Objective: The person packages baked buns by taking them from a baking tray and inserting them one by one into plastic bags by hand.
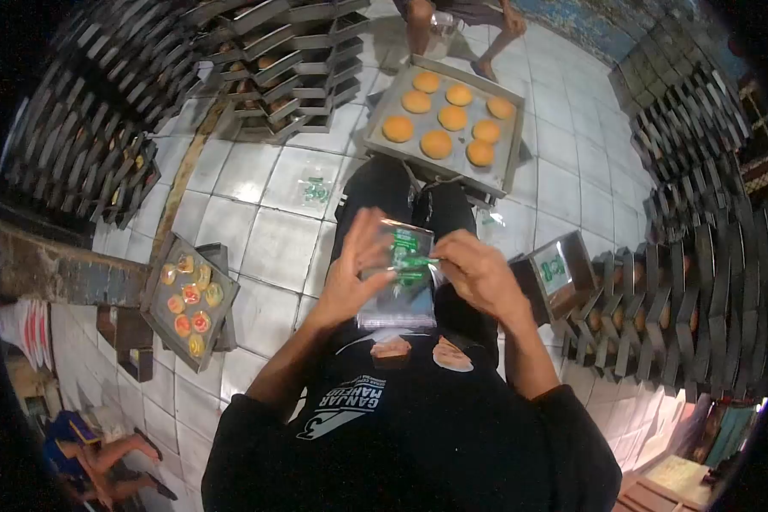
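A stack of clear plastic bags (397, 299) with green print lies on my lap. My left hand (356, 266) is over its left side, fingers apart and slightly blurred. At the upper right of the stack, my right hand (480, 271) pinches the edge of a clear bag with green print. Beyond my knees, a square metal tray (508, 145) holds several round golden buns (436, 143).
At the left, another tray (158, 311) holds several wrapped pastries. Stacked trays (303, 68) stand at the back left and along the right. A dark box (580, 260) holds printed bags. One person's legs (486, 64) show ahead, another's (119, 452) at lower left.
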`<state>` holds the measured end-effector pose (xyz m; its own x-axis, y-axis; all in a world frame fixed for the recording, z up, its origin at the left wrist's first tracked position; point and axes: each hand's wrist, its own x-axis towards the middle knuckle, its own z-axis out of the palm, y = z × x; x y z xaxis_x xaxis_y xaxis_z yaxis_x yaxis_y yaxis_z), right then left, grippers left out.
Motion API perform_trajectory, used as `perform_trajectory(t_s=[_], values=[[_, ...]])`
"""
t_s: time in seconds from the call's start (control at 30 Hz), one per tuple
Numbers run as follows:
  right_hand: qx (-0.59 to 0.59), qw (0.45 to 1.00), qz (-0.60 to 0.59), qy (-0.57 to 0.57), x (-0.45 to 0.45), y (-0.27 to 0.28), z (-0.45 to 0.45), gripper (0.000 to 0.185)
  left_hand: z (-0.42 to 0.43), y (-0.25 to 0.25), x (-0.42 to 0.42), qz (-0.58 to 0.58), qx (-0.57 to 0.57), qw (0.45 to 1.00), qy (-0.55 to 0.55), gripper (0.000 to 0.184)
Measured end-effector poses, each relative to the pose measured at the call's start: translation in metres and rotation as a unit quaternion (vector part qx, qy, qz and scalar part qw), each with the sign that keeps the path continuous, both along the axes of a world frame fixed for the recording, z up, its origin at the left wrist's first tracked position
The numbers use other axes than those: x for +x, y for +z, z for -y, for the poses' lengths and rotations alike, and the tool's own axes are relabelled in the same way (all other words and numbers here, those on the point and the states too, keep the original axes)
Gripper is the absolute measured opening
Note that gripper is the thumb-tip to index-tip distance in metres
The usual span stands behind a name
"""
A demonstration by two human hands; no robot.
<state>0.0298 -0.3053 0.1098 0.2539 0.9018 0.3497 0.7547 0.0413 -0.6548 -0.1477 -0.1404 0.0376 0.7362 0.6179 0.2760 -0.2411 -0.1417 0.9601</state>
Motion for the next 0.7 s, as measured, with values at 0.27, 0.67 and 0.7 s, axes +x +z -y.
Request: perform_trajectory(t_s=[0.27, 0.67, 0.7], values=[[-0.246, 0.929, -0.050, -0.272, 0.213, -0.165, -0.023, 0.033, -0.077, -0.014, 0.044, -0.081, -0.315, 0.945, -0.016, 0.021], [-0.261, 0.930, 0.005, -0.260, 0.325, -0.286, -0.239, 0.060, -0.086, -0.039, 0.109, -0.163, -0.339, 0.926, 0.039, 0.023], [-0.271, 0.916, 0.023, -0.293, 0.321, -0.283, -0.245, 0.063, -0.086, -0.038, 0.108, -0.150, -0.342, 0.927, 0.040, 0.023]])
